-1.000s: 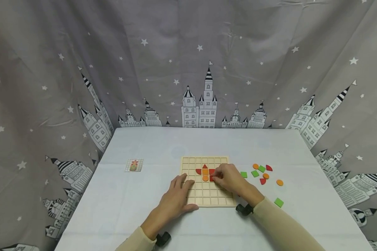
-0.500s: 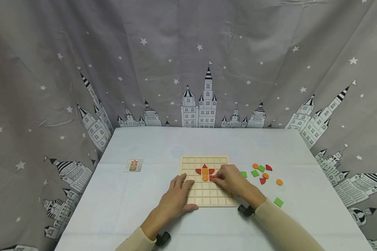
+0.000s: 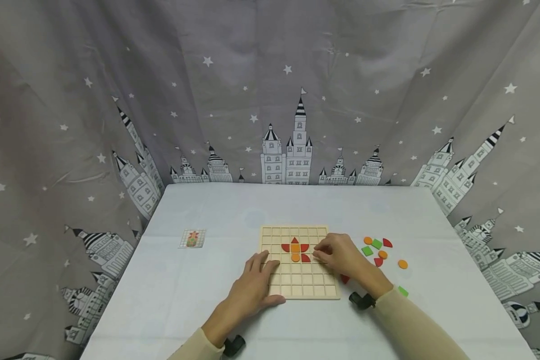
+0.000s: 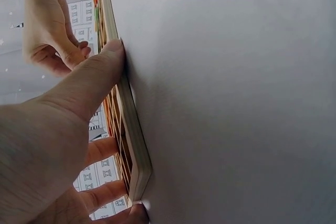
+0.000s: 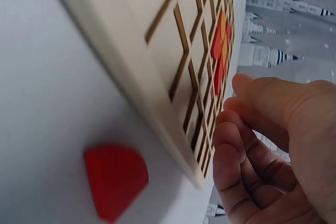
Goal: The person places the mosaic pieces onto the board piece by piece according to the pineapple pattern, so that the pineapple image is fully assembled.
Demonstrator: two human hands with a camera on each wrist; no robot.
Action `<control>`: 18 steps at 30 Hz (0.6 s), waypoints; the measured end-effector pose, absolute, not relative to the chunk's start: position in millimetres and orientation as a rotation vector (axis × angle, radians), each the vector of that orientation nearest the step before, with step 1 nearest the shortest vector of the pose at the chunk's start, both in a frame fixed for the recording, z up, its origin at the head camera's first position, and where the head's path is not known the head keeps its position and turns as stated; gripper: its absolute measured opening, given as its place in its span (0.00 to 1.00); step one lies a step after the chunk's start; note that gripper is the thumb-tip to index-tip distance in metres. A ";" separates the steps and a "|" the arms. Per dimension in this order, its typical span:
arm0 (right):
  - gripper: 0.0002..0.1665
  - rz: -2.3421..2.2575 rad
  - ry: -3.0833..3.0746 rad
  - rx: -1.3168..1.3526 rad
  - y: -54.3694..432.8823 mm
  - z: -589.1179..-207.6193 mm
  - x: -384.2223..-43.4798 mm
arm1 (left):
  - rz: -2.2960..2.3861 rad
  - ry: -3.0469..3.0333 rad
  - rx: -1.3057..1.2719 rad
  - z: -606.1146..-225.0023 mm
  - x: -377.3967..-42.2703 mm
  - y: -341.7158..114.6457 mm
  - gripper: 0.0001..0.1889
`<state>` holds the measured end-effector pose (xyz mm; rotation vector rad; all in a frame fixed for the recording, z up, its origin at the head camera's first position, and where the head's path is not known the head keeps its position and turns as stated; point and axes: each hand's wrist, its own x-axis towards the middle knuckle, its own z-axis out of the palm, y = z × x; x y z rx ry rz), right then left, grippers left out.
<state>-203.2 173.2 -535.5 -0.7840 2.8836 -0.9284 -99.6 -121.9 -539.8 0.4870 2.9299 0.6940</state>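
Note:
A square wooden grid board lies on the white table. My left hand rests at its left side, fingers over the left edge and thumb against the near edge. In the middle of the grid sit a red triangle, an orange square, an orange disc and red quarter-circle pieces, including one right of the disc. My right hand hovers over the board's right edge, fingers loosely bent, nothing showing between thumb and fingertips. A red piece lies beside the board below it.
Loose green squares, orange discs and red quarter-circle pieces are scattered right of the board. A small gridded picture card lies at the left. Behind the table hangs a grey curtain printed with castles and stars.
My right hand has let go of the red quarter-circle piece beside the orange disc and moved right, off the pieces. The left hand stays in place.

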 end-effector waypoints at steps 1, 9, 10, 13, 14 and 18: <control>0.08 -0.932 2.889 -0.755 176.0 -535.0 -203.8 | 0.694 2.929 0.488 -539.8 -99.4 -121.6 0.49; 0.10 -0.933 2.947 -0.653 202.3 -532.1 -208.9 | 0.691 2.934 0.494 -540.4 -99.5 -121.1 0.49; 0.10 -0.924 2.963 -0.649 206.3 -532.2 -209.8 | 0.692 2.935 0.496 -540.3 -99.5 -121.2 0.49; 0.10 -0.916 3.010 -0.641 219.3 -532.0 -212.5 | 0.687 2.936 0.501 -539.8 -99.9 -121.1 0.49; 0.10 -0.915 3.024 -0.634 224.3 -532.0 -213.2 | 0.685 2.935 0.501 -539.5 -100.0 -121.1 0.49; 0.11 -0.913 3.074 -0.579 245.6 -531.6 -216.7 | 0.684 2.925 0.489 -539.1 -100.4 -120.8 0.49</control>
